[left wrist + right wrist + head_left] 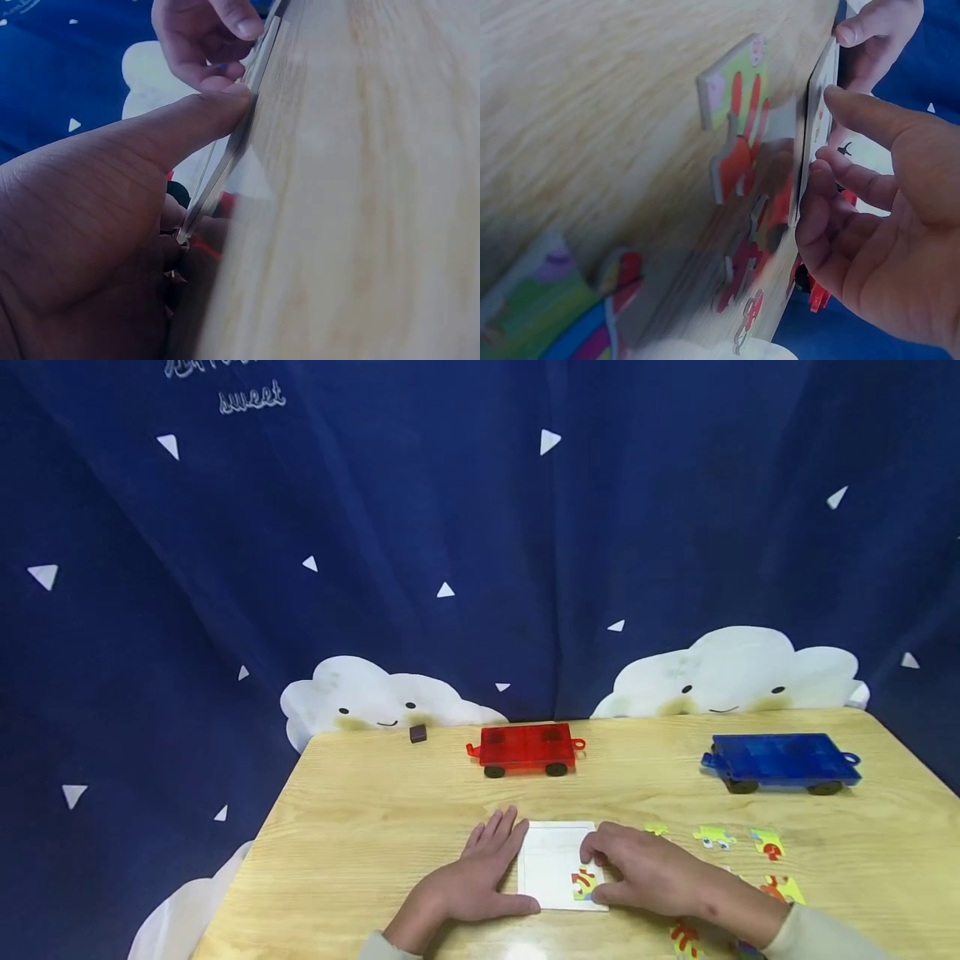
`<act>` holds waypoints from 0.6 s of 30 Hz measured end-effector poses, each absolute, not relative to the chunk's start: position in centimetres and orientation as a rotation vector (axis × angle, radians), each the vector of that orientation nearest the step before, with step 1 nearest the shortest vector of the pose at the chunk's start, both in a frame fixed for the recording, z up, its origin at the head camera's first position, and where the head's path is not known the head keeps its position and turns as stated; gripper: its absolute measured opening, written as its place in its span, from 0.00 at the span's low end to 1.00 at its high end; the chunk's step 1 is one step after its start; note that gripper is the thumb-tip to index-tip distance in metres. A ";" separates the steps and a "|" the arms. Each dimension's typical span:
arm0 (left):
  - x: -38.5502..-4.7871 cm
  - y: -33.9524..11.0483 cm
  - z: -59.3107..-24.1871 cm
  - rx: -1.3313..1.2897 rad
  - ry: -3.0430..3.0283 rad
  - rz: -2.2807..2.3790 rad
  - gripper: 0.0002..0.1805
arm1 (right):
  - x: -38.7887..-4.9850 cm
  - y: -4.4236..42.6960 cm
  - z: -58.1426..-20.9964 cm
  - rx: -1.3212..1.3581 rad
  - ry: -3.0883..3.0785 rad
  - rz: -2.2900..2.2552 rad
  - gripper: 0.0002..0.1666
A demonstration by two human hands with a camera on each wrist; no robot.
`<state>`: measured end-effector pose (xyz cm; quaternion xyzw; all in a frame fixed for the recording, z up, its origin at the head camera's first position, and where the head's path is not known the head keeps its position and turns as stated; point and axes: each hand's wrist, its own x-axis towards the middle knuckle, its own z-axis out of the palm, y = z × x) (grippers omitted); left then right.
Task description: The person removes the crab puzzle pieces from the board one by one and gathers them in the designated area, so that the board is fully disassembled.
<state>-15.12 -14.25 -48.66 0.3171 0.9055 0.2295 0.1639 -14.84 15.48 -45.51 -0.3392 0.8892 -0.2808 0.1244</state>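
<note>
A white square puzzle tray (551, 860) lies on the table with a yellow and red jigsaw piece (582, 883) in its near right corner. My left hand (480, 877) rests against the tray's left side, fingers straight and thumb stretched along the near edge. In the left wrist view, the thumb (202, 120) touches the tray rim. My right hand (648, 868) is over the tray's right side, its fingers curled. Its thumb and index finger hold the jigsaw piece at its edges; the right wrist view shows the thumb (870, 116) and fingertips at the tray.
Several loose jigsaw pieces (714, 837) lie right of the tray, some partly hidden under the right forearm. Farther back stand a red toy wagon (525, 747) and a blue toy wagon (780, 758). A small dark block (417, 733) sits near the back edge, before a blue curtain (480, 527).
</note>
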 end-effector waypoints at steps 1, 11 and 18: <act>-15.2 -14.3 -48.6 0.909 2.586 0.650 0.58 | -14.9 15.5 -45.5 -1.005 2.597 -0.813 0.18; -15.3 -14.1 -48.6 0.917 2.595 0.635 0.57 | -15.0 15.4 -45.7 -1.061 2.621 -0.790 0.16; -15.1 -14.3 -48.6 0.910 2.597 0.642 0.57 | -14.9 14.8 -45.8 -1.068 2.648 -0.784 0.17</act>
